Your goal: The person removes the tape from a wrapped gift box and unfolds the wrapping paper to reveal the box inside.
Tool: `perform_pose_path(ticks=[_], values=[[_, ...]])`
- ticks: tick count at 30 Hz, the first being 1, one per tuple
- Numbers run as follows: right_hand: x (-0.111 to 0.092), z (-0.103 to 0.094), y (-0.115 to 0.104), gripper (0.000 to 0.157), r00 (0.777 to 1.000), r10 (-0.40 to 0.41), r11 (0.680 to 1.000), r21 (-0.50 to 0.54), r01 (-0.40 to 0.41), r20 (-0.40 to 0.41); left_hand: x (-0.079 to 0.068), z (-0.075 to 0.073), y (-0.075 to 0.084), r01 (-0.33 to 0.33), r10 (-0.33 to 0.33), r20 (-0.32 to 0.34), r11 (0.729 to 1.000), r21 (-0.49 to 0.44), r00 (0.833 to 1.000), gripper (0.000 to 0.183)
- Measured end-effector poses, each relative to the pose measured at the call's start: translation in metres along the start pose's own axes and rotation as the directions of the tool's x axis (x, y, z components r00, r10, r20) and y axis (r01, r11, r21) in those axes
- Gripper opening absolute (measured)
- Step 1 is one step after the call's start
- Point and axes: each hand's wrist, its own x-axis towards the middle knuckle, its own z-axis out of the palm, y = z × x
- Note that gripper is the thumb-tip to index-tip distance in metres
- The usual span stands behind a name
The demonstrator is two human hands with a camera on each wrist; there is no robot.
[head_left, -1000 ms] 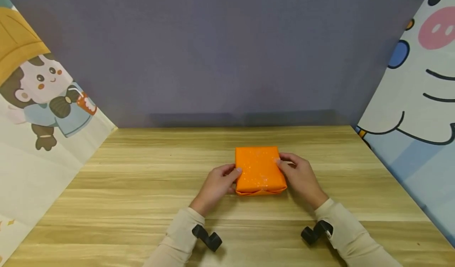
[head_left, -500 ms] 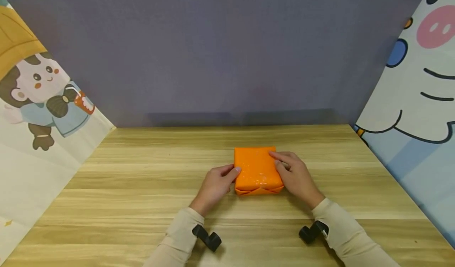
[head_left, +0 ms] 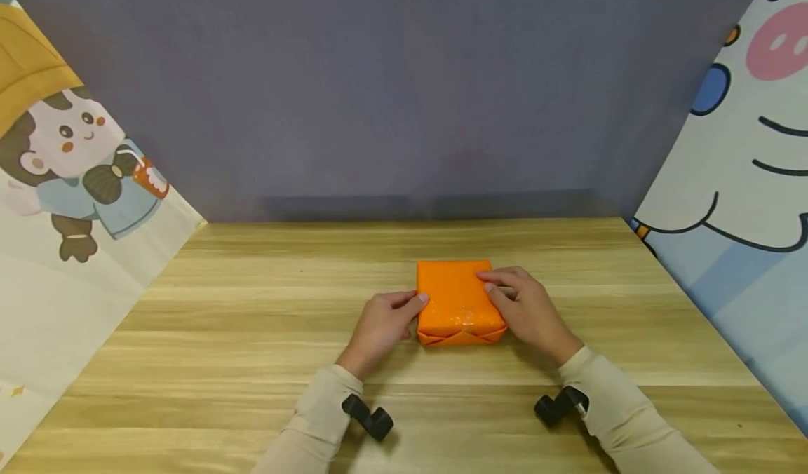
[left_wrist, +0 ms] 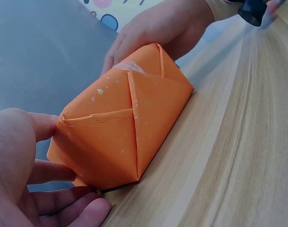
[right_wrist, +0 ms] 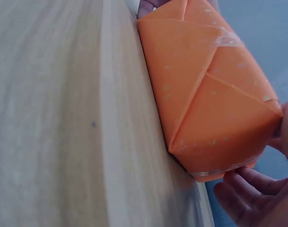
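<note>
An orange paper-wrapped box (head_left: 453, 295) sits on the wooden table, its folded end facing me. Clear tape (right_wrist: 228, 39) holds the fold at the top edge in the right wrist view. My left hand (head_left: 382, 327) grips the box's left side, thumb on the top edge and fingers down along the side. On the opposite side my right hand (head_left: 532, 313) holds the box, with thumb and index finger on the top near the right edge. The other right fingers reach down that side, as the right wrist view shows. The underside of the box is hidden.
The wooden table (head_left: 240, 348) stretches around the box on all sides. A grey panel (head_left: 404, 95) rises behind it. Cartoon-printed sheets flank the table at left (head_left: 38, 306) and right (head_left: 757, 249). Both wrists carry small black cameras (head_left: 368, 416).
My right index finger has moved from the box's right side onto its top. The box has tilted or shifted very slightly, showing more of the front fold. My left hand stays about where it was.
</note>
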Motion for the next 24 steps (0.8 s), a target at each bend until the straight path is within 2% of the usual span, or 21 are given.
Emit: perform_pose_path(ticks=[13,24], values=[[0.0031,-0.0001,-0.0056,0.024,0.999,0.022,1.0,0.015,-0.023,0.049,0.001,0.0009,-0.0021,-0.005,0.005,-0.001,1.0,0.011,1.0,0.051],[0.0068,-0.0068,-0.0082,0.018,0.996,0.015,0.999,-0.045,-0.011,0.089,0.0021,0.0019,-0.0004,-0.007,0.007,0.007,1.0,0.024,1.0,0.049]])
